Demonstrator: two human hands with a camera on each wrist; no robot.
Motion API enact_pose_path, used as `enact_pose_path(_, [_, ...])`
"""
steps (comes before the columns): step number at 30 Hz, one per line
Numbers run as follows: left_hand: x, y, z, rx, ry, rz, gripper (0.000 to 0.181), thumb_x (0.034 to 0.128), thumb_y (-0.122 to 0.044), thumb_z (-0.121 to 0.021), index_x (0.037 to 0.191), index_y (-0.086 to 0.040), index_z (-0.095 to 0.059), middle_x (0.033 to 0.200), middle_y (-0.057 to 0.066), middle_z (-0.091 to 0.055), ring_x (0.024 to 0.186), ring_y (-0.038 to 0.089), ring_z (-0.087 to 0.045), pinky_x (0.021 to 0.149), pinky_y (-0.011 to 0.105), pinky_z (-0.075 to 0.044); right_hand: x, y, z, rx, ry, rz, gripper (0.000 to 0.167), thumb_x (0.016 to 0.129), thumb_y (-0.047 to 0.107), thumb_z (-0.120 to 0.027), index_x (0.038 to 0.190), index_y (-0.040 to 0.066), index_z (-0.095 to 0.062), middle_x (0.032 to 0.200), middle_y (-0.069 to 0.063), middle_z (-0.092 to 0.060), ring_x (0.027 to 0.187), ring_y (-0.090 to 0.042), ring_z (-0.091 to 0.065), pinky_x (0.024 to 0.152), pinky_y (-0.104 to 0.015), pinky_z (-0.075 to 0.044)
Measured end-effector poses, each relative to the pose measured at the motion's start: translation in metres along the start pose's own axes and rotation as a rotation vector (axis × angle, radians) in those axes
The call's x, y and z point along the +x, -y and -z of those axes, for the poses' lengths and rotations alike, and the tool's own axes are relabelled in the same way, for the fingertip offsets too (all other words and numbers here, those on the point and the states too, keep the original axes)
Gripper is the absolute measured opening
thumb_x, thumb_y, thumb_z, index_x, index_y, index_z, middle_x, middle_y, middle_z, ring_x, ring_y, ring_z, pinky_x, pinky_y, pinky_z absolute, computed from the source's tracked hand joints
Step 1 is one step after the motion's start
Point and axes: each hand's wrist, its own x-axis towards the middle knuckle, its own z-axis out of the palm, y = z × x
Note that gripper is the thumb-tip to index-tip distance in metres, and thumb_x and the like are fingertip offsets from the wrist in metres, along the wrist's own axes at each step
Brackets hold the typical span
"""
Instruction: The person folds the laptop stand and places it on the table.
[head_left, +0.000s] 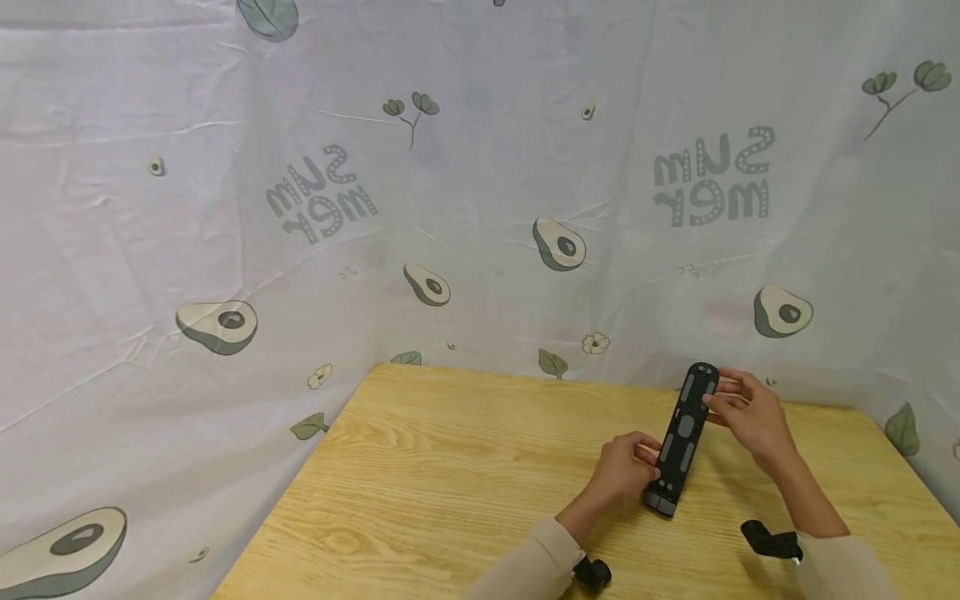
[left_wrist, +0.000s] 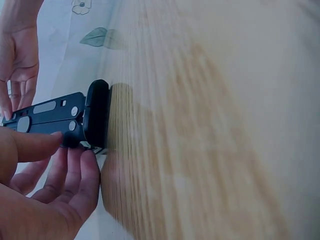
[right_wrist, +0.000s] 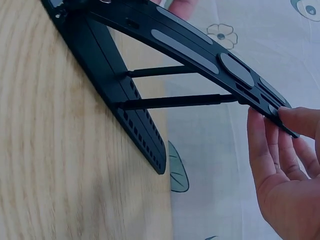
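A: Grip?
B: Pinching: my right hand (head_left: 757, 421) has the stand's (head_left: 686, 427) raised far end, left hand (head_left: 624, 467) its low end (nearer me).
A: Lie?
B: On the table (head_left: 450, 458), long axis away from me.

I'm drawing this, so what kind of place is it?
Probably an indoor corner set up for filming: a wood-grain table, avocado-print cloth hung like walls around it, and a black gadget, maybe a camera, beside the right sleeve.
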Motion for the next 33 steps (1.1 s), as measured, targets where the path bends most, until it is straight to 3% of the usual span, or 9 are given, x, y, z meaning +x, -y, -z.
enact_pose_path(4, [0.002,0.001,-0.002,0.008,-0.003,0.002,0.03,0.0871,0.011,-0.076,0.106,-0.013,-0.077,0.081,-0.007,-0.066,0.065,0.001,-0.061,0.059,0.018,-0.048,0.003,-0.002,0.002,0.015,0.02,-0.001,0.064,0.109,0.011,-0.062,0.162,-0.008,-0.031,0.136,-0.022,-0.051,0.097,0.013,-0.064,0.079,-0.024,-0.065])
enact_pose_path(11, [0.005,0.001,-0.003,0.013,0.004,0.02,0.029,0.0873,0.012,-0.076,0.102,-0.014,-0.076,0.077,-0.008,-0.062,0.063,0.002,-0.059,0.057,0.018,-0.046,0.001,-0.001,0.006,0.023,0.029,-0.011,0.064,0.108,0.01,-0.063,0.162,-0.008,-0.032,0.12,0.002,-0.056,0.098,0.012,-0.065,0.079,-0.025,-0.065])
enact_pose_path(14, [0.007,0.002,-0.002,-0.014,0.016,0.03,0.029,0.0878,0.013,-0.076,0.102,-0.013,-0.077,0.077,-0.008,-0.062,0.063,0.003,-0.059,0.056,0.019,-0.046,0.0,-0.002,0.006,0.033,0.028,-0.016,0.064,0.108,0.009,-0.064,0.162,-0.007,-0.032,0.118,0.006,-0.056,0.098,0.012,-0.066,0.08,-0.025,-0.065])
enact_pose_path(21, [0.009,0.003,0.001,-0.089,0.049,0.04,0.032,0.088,0.018,-0.07,0.103,-0.009,-0.077,0.077,-0.003,-0.065,0.062,0.006,-0.06,0.056,0.02,-0.052,-0.002,-0.004,0.009,0.056,0.02,-0.021,0.063,0.108,0.007,-0.063,0.161,-0.006,-0.034,0.117,0.008,-0.056,0.1,0.01,-0.067,0.079,-0.025,-0.066])
enact_pose_path(28, [0.012,0.003,0.005,-0.087,0.08,0.04,0.031,0.0896,0.018,-0.069,0.104,-0.008,-0.078,0.082,0.006,-0.071,0.063,0.008,-0.062,0.058,0.026,-0.059,-0.004,-0.005,0.01,0.064,0.008,-0.037,0.061,0.107,0.008,-0.065,0.16,-0.004,-0.035,0.114,0.009,-0.056,0.098,0.009,-0.067,0.079,-0.025,-0.066])
enact_pose_path(33, [0.014,0.003,0.008,-0.073,0.09,0.05,0.03,0.0906,0.016,-0.07,0.105,-0.009,-0.079,0.083,0.007,-0.072,0.065,0.01,-0.065,0.059,0.027,-0.06,-0.008,-0.004,0.009,0.069,-0.005,-0.039,0.06,0.107,0.006,-0.065,0.159,-0.004,-0.036,0.112,0.008,-0.056,0.097,0.008,-0.068,0.079,-0.026,-0.066])
